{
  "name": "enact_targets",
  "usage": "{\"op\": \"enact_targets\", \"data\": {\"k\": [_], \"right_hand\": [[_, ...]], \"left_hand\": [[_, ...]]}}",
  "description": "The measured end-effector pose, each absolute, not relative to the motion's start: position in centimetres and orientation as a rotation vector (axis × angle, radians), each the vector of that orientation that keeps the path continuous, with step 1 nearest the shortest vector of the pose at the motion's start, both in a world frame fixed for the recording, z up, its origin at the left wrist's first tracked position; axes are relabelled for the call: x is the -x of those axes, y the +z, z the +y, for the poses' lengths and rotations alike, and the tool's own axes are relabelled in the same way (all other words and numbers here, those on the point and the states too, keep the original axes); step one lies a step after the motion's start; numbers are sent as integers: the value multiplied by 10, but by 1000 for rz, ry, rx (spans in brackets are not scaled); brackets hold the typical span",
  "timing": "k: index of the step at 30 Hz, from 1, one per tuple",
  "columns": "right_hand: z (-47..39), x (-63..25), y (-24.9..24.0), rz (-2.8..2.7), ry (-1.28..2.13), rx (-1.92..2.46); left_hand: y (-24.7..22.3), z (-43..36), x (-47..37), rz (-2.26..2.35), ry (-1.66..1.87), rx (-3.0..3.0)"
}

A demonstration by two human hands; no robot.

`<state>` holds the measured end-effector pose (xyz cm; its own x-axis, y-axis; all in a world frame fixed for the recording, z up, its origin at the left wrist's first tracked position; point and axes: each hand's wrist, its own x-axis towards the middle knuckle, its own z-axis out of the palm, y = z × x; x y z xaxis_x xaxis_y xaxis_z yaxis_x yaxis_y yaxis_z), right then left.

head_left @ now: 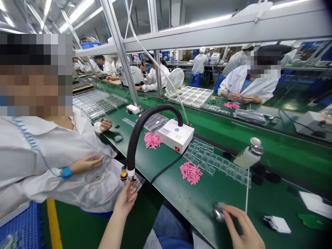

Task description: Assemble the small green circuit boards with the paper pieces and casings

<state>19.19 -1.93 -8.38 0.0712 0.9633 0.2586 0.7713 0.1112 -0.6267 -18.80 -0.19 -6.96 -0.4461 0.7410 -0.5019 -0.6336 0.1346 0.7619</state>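
Note:
My left hand [126,197] is raised off the table's front edge, its fingertips pinched right under the end of a black flexible hose [140,129]. Something small and dark shows at those fingertips, too small to name. A yellow-and-black fitting [123,174] hangs beside the hose end. Low at the right, my right hand [242,226] has thumb and fingers closed on the edge of a shiny round metal piece [219,211], slightly blurred, over the green tabletop. The hose rises from a white box [176,135] with a lit red switch.
Pink strips [191,173] lie in a pile, with another pink pile [152,140] farther left. Rows of clear plastic trays [215,160] and a pump bottle [249,153] stand behind. White pieces [278,224] lie at right. A co-worker's hand [86,163] is close at left.

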Motion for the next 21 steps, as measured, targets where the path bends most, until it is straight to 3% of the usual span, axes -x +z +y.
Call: {"op": "enact_targets", "data": {"k": [13,21], "right_hand": [[-19,-185,-79,-1706,429,1621],[-23,-165,-41,-1654,685,1343]], "left_hand": [[-59,-36,190,1661,1265,-405],[-23,-26,77,931,826,-590]]}}
